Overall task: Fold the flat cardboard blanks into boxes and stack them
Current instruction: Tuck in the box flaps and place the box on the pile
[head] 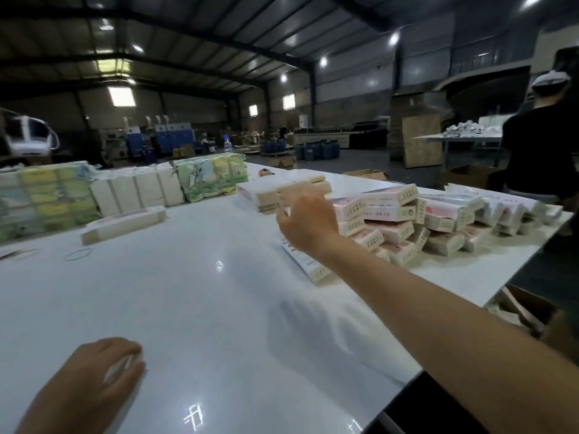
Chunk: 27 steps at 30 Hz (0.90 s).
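My right hand [305, 222] reaches out over the white table [203, 292], its blurred fingers extended at the near edge of a stack of flat cardboard blanks [266, 192]. I see nothing held in it. To its right lies a loose pile of folded pink-and-cream boxes [407, 220], and one folded box [310, 267] lies under my wrist. A single long folded box [125, 222] lies apart at the left. My left hand [103, 374] rests palm down on the table near the front edge, fingers loosely curled, holding nothing.
Wrapped bundles stand along the table's far left: green printed ones [44, 198] and plain white ones [138, 189]. A rubber band [78, 254] lies on the table. A person [539, 145] stands at another table, back right. An open carton [526, 311] sits below the right edge.
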Tool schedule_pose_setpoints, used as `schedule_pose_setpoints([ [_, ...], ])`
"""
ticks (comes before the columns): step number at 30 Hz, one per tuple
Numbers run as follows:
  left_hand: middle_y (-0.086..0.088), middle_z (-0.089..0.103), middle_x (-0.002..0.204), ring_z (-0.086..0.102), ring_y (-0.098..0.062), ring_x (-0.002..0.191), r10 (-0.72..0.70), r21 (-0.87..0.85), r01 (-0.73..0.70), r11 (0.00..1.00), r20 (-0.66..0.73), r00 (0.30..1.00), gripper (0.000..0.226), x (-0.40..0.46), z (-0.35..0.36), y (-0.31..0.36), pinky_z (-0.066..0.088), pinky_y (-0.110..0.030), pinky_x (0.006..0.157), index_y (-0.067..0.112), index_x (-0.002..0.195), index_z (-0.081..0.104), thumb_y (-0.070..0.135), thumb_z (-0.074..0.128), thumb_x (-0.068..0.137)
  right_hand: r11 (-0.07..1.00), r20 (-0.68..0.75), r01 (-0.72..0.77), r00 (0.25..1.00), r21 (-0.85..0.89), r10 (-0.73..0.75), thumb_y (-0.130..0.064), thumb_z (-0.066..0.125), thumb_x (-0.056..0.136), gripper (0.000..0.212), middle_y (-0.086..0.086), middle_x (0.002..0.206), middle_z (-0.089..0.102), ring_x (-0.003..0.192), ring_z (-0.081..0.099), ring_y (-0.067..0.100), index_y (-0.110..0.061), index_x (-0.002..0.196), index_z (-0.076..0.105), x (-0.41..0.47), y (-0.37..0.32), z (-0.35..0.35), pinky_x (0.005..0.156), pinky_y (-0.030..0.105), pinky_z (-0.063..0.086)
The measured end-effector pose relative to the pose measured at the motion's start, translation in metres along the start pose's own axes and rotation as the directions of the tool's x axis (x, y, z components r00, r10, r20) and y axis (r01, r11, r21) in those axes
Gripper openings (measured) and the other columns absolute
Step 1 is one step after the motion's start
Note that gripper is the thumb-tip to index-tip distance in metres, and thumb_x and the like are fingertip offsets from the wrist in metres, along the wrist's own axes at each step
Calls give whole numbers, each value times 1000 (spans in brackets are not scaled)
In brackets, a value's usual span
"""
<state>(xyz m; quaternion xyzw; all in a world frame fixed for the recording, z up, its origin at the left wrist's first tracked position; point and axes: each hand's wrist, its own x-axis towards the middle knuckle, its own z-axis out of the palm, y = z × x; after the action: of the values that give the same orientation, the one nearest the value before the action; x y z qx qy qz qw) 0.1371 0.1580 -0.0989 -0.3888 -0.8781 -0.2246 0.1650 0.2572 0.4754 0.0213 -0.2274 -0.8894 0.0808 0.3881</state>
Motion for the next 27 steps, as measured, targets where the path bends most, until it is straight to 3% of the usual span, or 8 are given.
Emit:
schedule_pose_setpoints([
  [3,7,65,81,61,-26,82,-53,-55,51,997,-49,997,2,-6,-11,19,43,-34,74,18,79,71,17,70,78,959,241,159,946,235,-216,-21,45,91,30,10,118,59,112,49,30,-15,112,66,-40,-82,32,90,39,44],
  [5,7,65,85,59,-21,85,-98,-40,97,994,-23,995,11,-12,-14,20,37,-26,74,16,83,71,6,69,80,943,366,203,883,265,-293,-15,43,90,31,10,118,58,113,49,30,-12,112,65,-73,-122,58,90,36,43],
  [8,2,67,91,59,-16,87,-171,-86,167,982,-39,984,12,-16,-18,20,40,-24,77,12,88,71,8,60,86,945,509,244,798,217,-323,-10,43,89,27,12,117,56,112,48,30,-8,107,62,-111,-147,90,87,33,41],
  [11,-2,67,94,60,-18,90,-210,-140,197,970,-87,974,16,-16,-18,18,45,-31,82,9,92,70,9,54,88,922,514,363,769,138,-380,-12,43,90,21,9,109,55,105,49,28,-9,100,61,-125,-150,104,84,34,40],
  [14,-3,66,103,59,-18,95,-218,-123,211,970,-50,975,23,-14,-17,20,46,-34,86,12,101,69,14,49,91,927,481,332,792,177,-376,-18,40,92,22,3,103,57,101,49,24,-14,91,61,-124,-146,110,81,33,42],
  [18,-1,68,103,59,-19,96,-352,-182,349,919,19,936,23,-2,-32,6,47,-31,85,16,98,70,16,50,88,929,467,303,803,214,-370,-18,39,92,27,0,98,58,97,50,23,-14,88,65,-121,-142,114,80,35,44],
  [22,-5,64,110,58,-24,101,-545,32,544,839,21,838,25,11,-74,-58,46,-31,81,15,107,64,22,51,87,926,439,278,820,254,-366,-18,41,94,28,2,102,61,99,51,25,-12,91,68,-125,-142,116,81,36,46],
  [27,-14,44,131,38,-31,121,-783,304,788,535,-172,598,53,9,-117,-150,37,-41,90,9,125,47,48,49,88,931,420,286,834,225,-358,-17,41,93,28,3,101,60,95,49,25,-11,90,67,-126,-142,118,78,36,45],
])
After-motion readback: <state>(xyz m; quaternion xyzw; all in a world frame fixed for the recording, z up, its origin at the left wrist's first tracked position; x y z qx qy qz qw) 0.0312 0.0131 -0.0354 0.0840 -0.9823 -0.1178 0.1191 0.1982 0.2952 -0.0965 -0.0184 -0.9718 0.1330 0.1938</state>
